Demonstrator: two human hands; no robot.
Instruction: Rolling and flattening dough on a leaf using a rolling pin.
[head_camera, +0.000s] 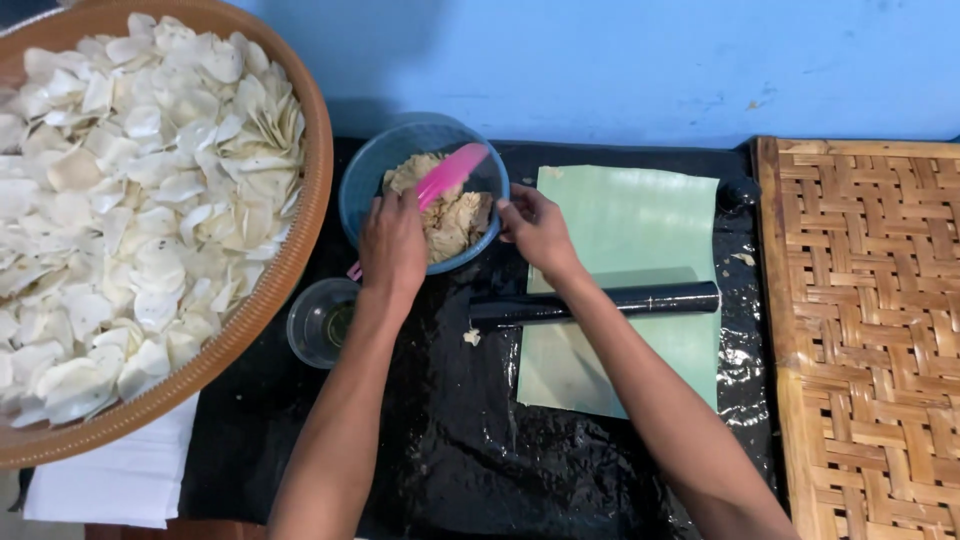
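Here two hands: left hand (392, 243) grips one pink spatula (451, 173), right hand (535, 226) pinches one bowl (375, 165).

The spatula (452, 172) is glossy pink plastic; the bowl (362, 190) translucent blue plastic, holding rough, crumbly dough (455, 222); black sheeting (450, 440) is wet and shiny; the rolling pin (640, 299) smooth, dark, glossy; the mat (870, 330) woven matt bamboo; the basket (300, 240) woven too.

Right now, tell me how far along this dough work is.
Done: the big woven basket is heaped with thin white chips. In hand: the left hand holds a pink spatula in the blue bowl of beige dough, and the right hand touches the bowl's rim. Left: dough remains in the bowl; the green sheet is bare, with the black roller lying across it.
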